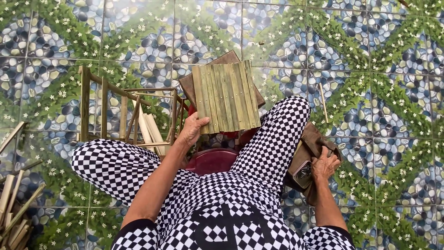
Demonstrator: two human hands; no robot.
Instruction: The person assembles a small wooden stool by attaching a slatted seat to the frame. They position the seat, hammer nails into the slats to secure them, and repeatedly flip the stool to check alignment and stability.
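My left hand (193,129) grips the lower left corner of a square panel of green bamboo slats (226,96), held flat over a brown board (217,69). My right hand (324,165) rests on a brown cloth bag (311,148) beside my right leg, fingers curled on the bag next to a small metal tin (303,172) inside it. I sit on a dark red stool (212,160), legs in black-and-white checked trousers spread to either side.
A bamboo frame (121,111) with loose slats inside stands on the tiled floor at left. Bamboo sticks (14,208) lie at the lower left edge. A single thin stick (323,103) lies on the tiles at right.
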